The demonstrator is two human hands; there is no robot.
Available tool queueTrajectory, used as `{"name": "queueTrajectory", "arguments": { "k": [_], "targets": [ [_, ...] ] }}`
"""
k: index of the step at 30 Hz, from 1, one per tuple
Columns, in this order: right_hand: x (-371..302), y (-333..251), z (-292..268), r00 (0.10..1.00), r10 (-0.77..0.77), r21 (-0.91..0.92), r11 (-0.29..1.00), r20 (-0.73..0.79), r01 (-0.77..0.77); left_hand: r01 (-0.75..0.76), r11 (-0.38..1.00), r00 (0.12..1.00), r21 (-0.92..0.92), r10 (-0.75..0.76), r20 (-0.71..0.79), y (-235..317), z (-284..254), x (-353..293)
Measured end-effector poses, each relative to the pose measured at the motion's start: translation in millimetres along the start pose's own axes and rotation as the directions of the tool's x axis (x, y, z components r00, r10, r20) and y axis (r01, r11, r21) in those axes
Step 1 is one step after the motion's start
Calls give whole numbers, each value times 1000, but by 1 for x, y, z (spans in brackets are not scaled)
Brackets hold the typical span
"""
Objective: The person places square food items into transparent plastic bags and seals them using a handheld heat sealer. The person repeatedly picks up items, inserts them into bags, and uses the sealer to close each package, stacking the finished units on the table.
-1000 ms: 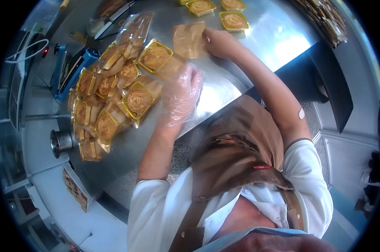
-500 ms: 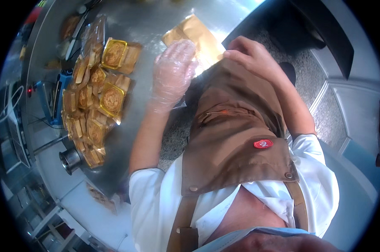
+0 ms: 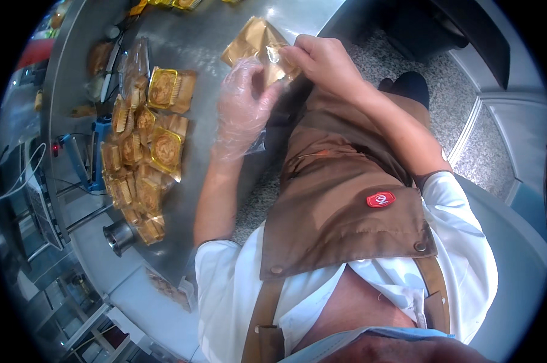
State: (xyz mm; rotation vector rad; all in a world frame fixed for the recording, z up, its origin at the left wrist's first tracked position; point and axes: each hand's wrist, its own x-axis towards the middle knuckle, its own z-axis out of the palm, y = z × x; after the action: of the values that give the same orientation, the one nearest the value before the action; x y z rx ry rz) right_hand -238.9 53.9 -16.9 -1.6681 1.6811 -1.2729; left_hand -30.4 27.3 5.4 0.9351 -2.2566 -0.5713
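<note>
While your gloved left hand pinches the gold pouch from below, your bare right hand clamps its upper edge.

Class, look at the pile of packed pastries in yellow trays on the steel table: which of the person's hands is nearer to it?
Left. The gloved left hand is beside the pile of packed pastries; the bare right hand is farther off, pinching the gold wrapper.

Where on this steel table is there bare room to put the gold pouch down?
Bare steel table lies between the gold pouch and the yellow trays at the top edge, and right of the pile of wrapped pastries, below the left hand. The table's left side is crowded with the pile. Both hands, right hand included, hold the pouch.
</note>
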Motion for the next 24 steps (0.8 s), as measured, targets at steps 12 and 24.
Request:
{"name": "queueTrajectory", "arguments": {
  "k": [12,24],
  "targets": [
    [14,-21,-9,957,175,241,943,230,-231,281,959,894,-41,-277,-353,-6,-10,0],
    [79,-39,25,981,-194,-30,981,-27,193,154,983,834,103,-74,-546,-24,-29,2]
  ]
}}
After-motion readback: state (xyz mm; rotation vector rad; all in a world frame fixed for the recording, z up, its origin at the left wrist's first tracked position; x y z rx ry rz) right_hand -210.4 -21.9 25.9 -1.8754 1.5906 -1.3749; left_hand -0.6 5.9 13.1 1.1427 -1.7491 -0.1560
